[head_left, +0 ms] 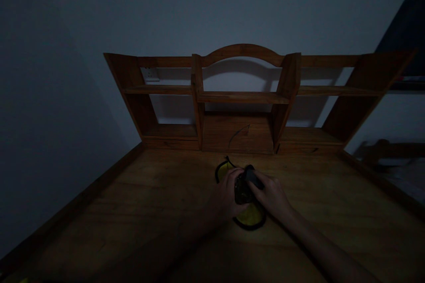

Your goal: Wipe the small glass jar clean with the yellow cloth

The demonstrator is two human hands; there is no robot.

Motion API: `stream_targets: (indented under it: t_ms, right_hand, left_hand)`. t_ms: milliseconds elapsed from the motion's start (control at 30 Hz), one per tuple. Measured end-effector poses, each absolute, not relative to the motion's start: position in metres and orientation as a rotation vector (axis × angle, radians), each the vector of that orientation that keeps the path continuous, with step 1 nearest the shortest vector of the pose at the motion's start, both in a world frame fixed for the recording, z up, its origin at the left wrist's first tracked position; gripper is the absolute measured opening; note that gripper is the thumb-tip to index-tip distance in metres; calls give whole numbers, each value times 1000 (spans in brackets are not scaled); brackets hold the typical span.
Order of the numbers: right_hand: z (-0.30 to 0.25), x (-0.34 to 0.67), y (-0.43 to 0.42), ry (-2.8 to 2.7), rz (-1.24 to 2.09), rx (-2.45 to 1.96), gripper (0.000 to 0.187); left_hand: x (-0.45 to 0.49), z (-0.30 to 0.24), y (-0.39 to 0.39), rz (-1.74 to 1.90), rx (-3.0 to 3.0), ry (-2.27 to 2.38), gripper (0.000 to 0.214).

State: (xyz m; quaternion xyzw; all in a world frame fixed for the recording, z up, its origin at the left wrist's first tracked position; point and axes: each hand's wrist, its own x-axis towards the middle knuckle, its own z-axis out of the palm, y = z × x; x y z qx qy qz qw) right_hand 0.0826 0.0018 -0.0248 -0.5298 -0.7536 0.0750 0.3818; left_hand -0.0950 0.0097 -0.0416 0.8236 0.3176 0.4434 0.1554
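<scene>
A yellow pad with a black rim lies flat on the wooden desk, in the middle. Over it my left hand and my right hand both close around a small dark object; the dim light hides what it is. My left fingers curl against its left side. My right fingers wrap its top and right side. The pad's far end shows behind my left hand.
A wooden hutch with shelves and an arched top stands at the back of the desk against a pale wall. A white socket shows behind its left shelf. Raised wooden edges run along both desk sides. The room is very dark.
</scene>
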Motion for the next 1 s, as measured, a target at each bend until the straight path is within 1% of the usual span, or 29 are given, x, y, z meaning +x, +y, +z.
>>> stream_targets:
  t_ms: [333, 567, 767, 1000]
  right_hand:
    - [-24, 83, 1, -1915, 244, -1318, 22]
    - [-25, 83, 2, -1929, 201, -1318, 23]
    - [-19, 82, 1, -1955, 247, -1294, 22]
    - [-20, 80, 2, -2011, 307, -1277, 30]
  left_hand:
    - [-95, -45, 9, 1241, 2271, 997, 87]
    - [-95, -43, 9, 1300, 2347, 921, 83]
    - [-95, -45, 11, 1295, 2363, 931, 78]
    - [-95, -45, 14, 1291, 2317, 946, 78]
